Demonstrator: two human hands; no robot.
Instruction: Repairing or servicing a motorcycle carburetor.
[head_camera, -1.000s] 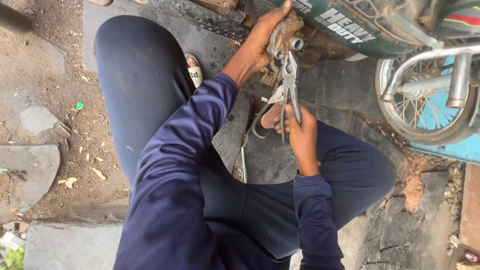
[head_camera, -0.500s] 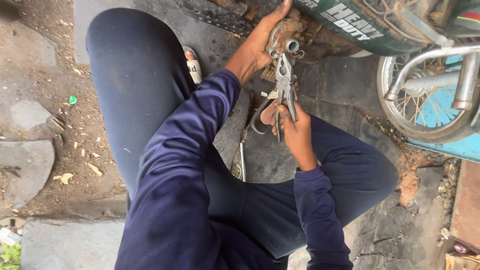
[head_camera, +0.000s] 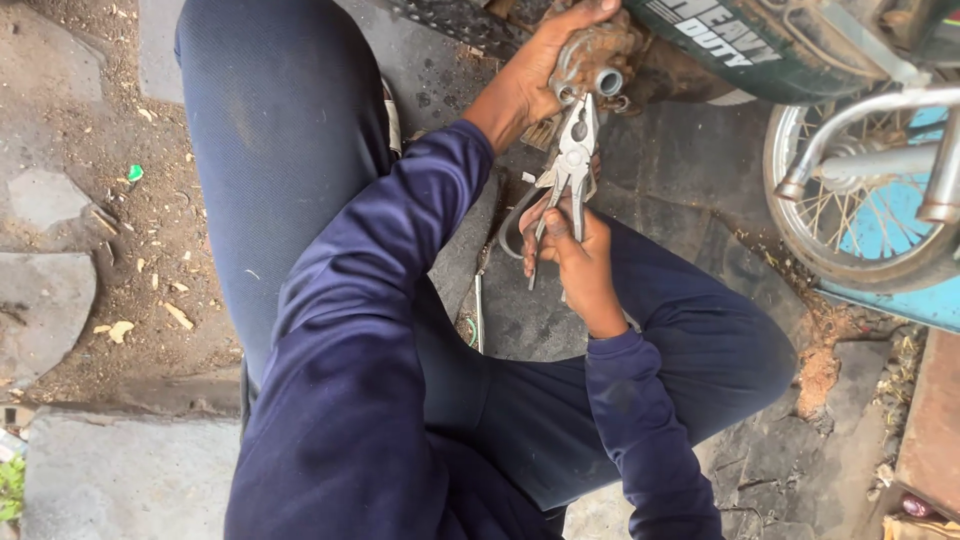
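Two hands engaged: left hand clamps the rusty part at far centre; right hand grips pliers, nose at the part. Next move requires steady squeeze.

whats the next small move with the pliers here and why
Probably squeeze the pliers shut. Their nose already sits at the rusty metal part that the left hand steadies, and the right hand holds the handles apart.
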